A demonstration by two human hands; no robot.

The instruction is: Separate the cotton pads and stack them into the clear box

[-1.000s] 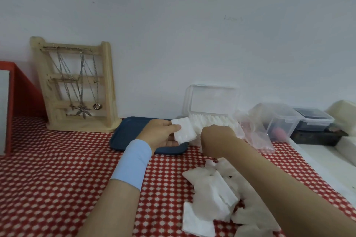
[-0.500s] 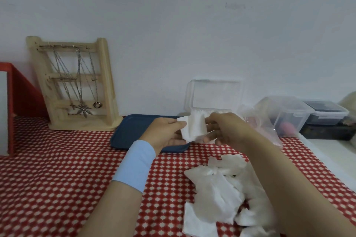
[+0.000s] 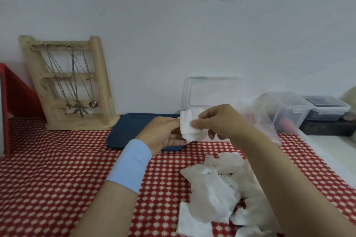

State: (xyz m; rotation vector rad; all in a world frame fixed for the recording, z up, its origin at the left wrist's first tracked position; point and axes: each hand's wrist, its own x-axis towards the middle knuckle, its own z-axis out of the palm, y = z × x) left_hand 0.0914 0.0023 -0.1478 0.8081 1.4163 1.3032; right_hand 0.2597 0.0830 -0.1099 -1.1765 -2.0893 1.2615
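Observation:
A small stack of white cotton pads (image 3: 187, 127) is pinched between both hands above the table's back half. My left hand (image 3: 163, 132), with a light blue wristband, grips its left edge. My right hand (image 3: 219, 121) holds the right side, thumb pressed on the front pad. Directly behind them stands the clear box (image 3: 212, 92) with its lid raised against the wall; white pads show along its rim, the rest is hidden by my hands. A loose pile of separated cotton pads (image 3: 217, 194) lies on the red checked cloth under my right forearm.
A dark blue tray (image 3: 133, 131) lies left of the box. A wooden necklace stand (image 3: 69, 84) leans on the wall at the left, beside a red frame (image 3: 11, 102). A crumpled clear plastic bag (image 3: 265, 119) and lidded plastic containers (image 3: 292, 109) sit at the right.
My right hand has come up from the table to the pads held by my left hand, and now grips them with the thumb on the front pad.

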